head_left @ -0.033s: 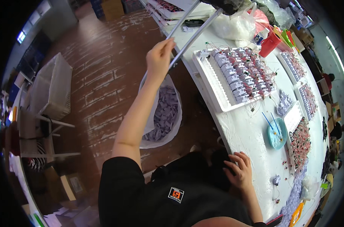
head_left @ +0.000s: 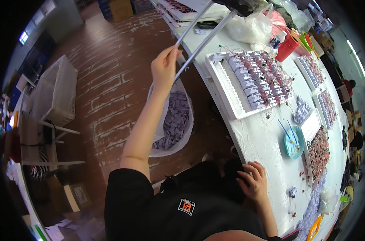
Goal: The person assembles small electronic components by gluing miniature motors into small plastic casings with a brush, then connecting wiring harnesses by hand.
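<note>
Two grey metal rods, upper centre of frame: left hand raised, fingers closed around one rod. Right hand, lower right, fingers spread flat on white worktop edge. White tray of wired components centre right; bag of scraps on floor.

A long white table is carrying a white tray packed with small wired parts, more such trays farther along, a round blue dish, a red container and white plastic bags. Beside it, a white bag of pale scraps is sitting on the brown floor.
</note>
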Demonstrator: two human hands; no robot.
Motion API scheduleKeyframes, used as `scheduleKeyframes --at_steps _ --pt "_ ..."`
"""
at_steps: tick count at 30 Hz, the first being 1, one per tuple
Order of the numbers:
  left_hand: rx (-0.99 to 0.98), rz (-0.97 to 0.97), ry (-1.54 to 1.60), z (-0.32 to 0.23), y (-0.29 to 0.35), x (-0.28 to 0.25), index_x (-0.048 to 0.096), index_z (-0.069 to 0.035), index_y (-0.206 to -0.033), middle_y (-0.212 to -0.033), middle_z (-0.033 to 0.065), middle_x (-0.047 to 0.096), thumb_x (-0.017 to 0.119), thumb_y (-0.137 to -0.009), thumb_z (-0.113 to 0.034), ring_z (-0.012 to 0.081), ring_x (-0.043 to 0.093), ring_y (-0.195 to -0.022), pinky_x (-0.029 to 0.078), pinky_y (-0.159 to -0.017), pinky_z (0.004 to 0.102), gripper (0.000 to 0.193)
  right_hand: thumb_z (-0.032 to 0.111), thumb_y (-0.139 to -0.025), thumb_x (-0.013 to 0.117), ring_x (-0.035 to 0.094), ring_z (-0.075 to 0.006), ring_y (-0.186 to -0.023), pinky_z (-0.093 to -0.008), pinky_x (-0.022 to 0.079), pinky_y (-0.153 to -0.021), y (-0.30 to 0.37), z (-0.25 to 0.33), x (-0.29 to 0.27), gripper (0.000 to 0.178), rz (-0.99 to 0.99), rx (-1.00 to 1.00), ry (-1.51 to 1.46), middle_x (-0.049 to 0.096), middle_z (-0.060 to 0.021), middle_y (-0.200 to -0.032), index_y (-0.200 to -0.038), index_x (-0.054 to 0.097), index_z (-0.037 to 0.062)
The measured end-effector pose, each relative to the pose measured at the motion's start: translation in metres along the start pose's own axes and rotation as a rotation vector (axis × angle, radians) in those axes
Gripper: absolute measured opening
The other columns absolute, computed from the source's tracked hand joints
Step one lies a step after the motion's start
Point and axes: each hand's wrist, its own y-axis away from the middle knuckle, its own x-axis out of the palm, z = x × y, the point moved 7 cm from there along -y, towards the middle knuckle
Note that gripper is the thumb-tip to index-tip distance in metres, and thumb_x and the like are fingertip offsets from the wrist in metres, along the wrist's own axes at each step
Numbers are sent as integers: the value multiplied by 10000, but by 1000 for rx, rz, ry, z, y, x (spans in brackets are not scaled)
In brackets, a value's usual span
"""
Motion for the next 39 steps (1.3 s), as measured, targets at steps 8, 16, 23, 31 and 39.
scheduleKeyframes --at_steps 8,16,23,31,39 --pt "-418 -71 -54 36 213 -51 685 -14 -1086 -833 31 673 578 -1016 -186 96 618 -768 503 -708 254 214 121 -691 829 576 -301 -1167 -486 463 -1024 -6 10 5 328 -8 -48 -69 652 -47 -1169 -1000 725 149" --pt "-545 942 -369 38 386 26 614 -56 -1293 -1220 209 659 574 -965 -176 379 602 -1174 481 -1005 448 352 114 -811 737 561 -379 -1165 -519 443 -1025 16 -1 6 214 0 -19 11 649 -111 -1163 -1020 703 85" --pt "-465 772 -377 26 359 6 644 -15 -1216 -1141 211 685 572 -883 -54 375 643 -1090 512 -936 451 344 85 -826 774 571 -364 -1156 -467 488 -969 8 7 -3 252 -33 -186 -112 639 -139 -1201 -1068 715 117" --pt "-364 714 -350 4 355 15 668 -5 -1159 -1063 192 710 553 -817 22 332 687 -986 538 -855 427 362 71 -871 735 545 -383 -1220 -467 465 -1019 13 -4 -4 207 -11 -156 -219 624 -171 -1251 -1076 710 85" --pt "-304 743 -259 4 379 30 696 -5 -1083 -987 180 726 582 -814 13 342 698 -934 538 -823 425 293 62 -888 719 542 -381 -1249 -465 451 -1040 17 -10 -6 200 -9 -102 -337 622 -175 -1265 -1088 720 73"
